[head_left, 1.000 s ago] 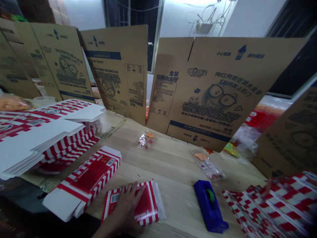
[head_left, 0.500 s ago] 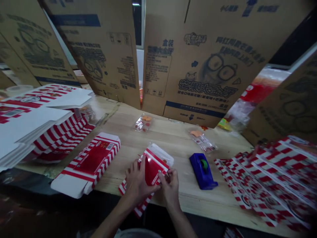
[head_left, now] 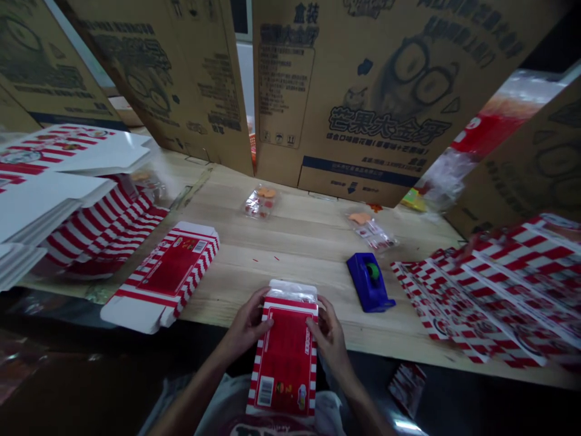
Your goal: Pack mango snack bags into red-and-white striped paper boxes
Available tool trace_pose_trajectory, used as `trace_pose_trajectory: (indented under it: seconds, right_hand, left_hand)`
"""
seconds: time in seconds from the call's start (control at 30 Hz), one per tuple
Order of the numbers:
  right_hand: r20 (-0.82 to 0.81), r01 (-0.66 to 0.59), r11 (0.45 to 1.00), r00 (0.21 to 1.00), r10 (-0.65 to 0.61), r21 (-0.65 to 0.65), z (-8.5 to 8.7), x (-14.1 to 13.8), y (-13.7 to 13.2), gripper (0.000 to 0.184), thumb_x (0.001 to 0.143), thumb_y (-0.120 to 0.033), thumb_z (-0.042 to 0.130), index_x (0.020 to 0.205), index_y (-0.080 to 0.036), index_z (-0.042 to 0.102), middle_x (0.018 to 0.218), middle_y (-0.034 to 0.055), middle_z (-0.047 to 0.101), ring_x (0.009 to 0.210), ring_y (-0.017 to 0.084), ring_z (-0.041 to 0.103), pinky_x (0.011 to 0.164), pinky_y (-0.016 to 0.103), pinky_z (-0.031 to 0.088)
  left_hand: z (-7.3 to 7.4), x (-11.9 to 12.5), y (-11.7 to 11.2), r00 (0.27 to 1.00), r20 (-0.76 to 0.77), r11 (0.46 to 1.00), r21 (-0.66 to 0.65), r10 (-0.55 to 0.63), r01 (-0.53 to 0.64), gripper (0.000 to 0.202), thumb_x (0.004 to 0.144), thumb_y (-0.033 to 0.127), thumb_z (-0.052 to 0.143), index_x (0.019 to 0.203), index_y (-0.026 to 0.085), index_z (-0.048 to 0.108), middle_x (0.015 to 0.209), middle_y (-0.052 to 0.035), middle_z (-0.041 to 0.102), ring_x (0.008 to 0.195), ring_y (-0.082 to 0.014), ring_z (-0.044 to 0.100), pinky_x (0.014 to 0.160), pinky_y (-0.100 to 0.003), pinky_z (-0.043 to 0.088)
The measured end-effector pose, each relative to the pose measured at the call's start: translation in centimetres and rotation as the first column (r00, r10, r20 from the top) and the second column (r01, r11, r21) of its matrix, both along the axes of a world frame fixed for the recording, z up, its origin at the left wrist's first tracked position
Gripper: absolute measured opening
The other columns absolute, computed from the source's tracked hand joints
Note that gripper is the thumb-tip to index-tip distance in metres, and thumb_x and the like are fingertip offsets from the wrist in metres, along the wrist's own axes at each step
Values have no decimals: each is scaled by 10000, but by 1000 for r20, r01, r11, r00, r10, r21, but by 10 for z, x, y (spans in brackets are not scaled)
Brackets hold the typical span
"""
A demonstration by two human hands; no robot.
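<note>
Between my two hands is a red and white striped carton, its barcode end toward my body and its white flaps at the far end raised. Clear plastic shows inside that far opening. My left hand grips the left edge, thumb on the red face. On the right edge my right hand holds it the same way. A second striped carton lies on the table to the left, its near flaps sticking out. To the right stands a blue tape dispenser with a green roll core.
Stacked flat cartons fill the left side; striped cartons are piled at the right. Small clear packets lie on the wooden table. Large cardboard sheets stand along the back. A striped piece lies below the table edge.
The carton has turned from slanted to upright in view and come closer to my body, past the table edge. Both hands now hold its opposite sides. The camera view has tilted down.
</note>
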State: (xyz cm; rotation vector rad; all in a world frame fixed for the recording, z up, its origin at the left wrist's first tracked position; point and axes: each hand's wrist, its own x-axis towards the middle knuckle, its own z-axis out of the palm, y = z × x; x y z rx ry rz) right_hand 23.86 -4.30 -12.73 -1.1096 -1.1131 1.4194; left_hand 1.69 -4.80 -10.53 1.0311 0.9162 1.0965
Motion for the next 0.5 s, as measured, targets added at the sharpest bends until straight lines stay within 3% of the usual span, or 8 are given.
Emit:
trace_pose_trajectory:
  seconds: [0.1, 0.23, 0.3, 0.4, 0.5]
  right_hand:
    - [45, -4, 999, 999, 3, 33, 1, -3, 0, 528, 848, -348, 653, 1299, -263, 393, 1133, 69, 667, 965, 215, 668, 849, 335, 537]
    - [19, 51, 993, 998, -53, 102, 7, -4, 8, 655, 835, -324, 672, 1369, -309, 292, 1231, 61, 600, 1053, 202, 631, 910, 335, 511]
    - [15, 19, 992, 1000, -21, 123, 11, -1, 14, 643, 816, -324, 690, 1360, -303, 349, 1276, 64, 567, 1105, 212, 601, 934, 335, 494]
    - [33, -63, 990, 998, 60, 126, 13, 4, 20, 471, 804, -344, 695, 1227, -265, 504, 1194, 60, 596, 1052, 221, 603, 886, 327, 495]
    - [111, -81, 987, 992, 66, 135, 13, 6, 24, 356, 802, -351, 691, 1116, -252, 556, 990, 23, 612, 878, 186, 593, 746, 279, 480]
  left_hand:
    - [0, 0, -1, 999, 29, 1000, 10, -14, 14, 591, 791, 291, 723, 1321, 237, 467, 1334, -122, 551, 1121, -271, 603, 948, -381, 500]
    - [-1, 2, 3, 997, 76, 1000, 30, 4, -6, 677, 801, 280, 720, 1392, 265, 391, 1398, -136, 491, 1155, -279, 583, 966, -387, 489]
    - [-1, 3, 3, 997, 83, 1000, 18, 9, -10, 764, 797, 286, 724, 1444, 279, 319, 1412, -138, 478, 1166, -281, 576, 981, -398, 478]
    - [1, 0, 2, 996, 89, 1000, -12, -5, 6, 863, 799, 287, 722, 1490, 302, 206, 1412, -137, 475, 1175, -281, 569, 983, -415, 471]
    - [2, -3, 3, 995, 76, 998, 3, -65, 65, 778, 772, 265, 747, 1429, 265, 330, 1360, -125, 514, 1172, -276, 562, 991, -394, 458]
